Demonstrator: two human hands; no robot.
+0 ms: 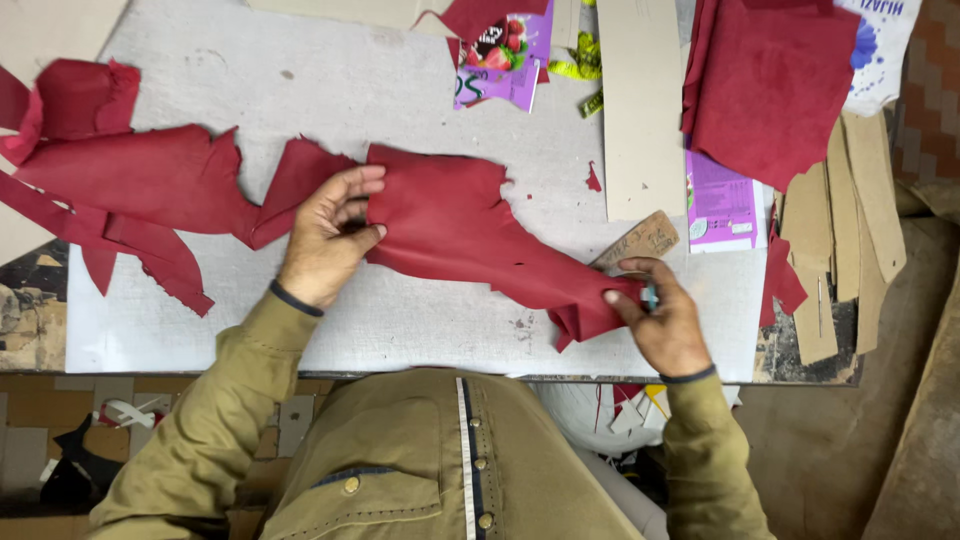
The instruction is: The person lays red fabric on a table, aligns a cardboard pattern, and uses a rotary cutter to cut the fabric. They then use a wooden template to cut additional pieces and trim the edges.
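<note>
1. The left hand [325, 240] is pinching the left edge of a red leather piece [460, 235] between thumb and fingers, closed on it.
2. The right hand [660, 315] is gripping the narrow right end of the same piece, fingers curled around it; something small and bluish is showing between the fingers, too little of it to name.
3. The leather is lying stretched across the grey desk [300, 90] between the two hands, wide at the left and tapering toward the right.
4. As a judgement, the person is spreading and positioning the piece flat; the next move would be calling for steady tension at both ends so it is not wrinkling.
5. A brown card pattern [640, 238] is resting just beyond the right hand, touching the leather's far edge.
6. Larger red leather scraps [150, 185] are lying at the left, one touching the left hand.
7. A folded red leather sheet [770, 80] is sitting at the upper right, over a purple packet [722, 200].
8. A second purple packet with a strawberry picture [500, 60] is lying at the top; what is inside either packet cannot be told.
9. Cardboard strips [850, 220] are lying at the right edge.
</note>
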